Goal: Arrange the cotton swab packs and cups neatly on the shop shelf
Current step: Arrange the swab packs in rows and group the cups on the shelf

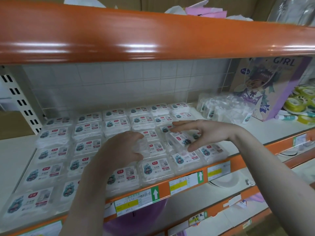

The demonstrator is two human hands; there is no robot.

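while the right hand (pixel 202 135) pinches a clear pack (pixel 180 139) between thumb and fingers, tilted above the rows, the left hand (pixel 124 147) curls round another clear pack (pixel 143 145) just beside it. each pack carries a white label with a red badge, a barcode and a teal cartoon figure; the small print is too blurred to read, though "30" seems to show on the front ones. flat packs (pixel 56 150) lie in neat rows across the white shelf (pixel 15 150). behind them to the right sits a loose heap of clear bags (pixel 226 108), then a purple box (pixel 271 87) printed "girl". yellow price tags (pixel 134 201) with green arrows line the orange shelf edge.
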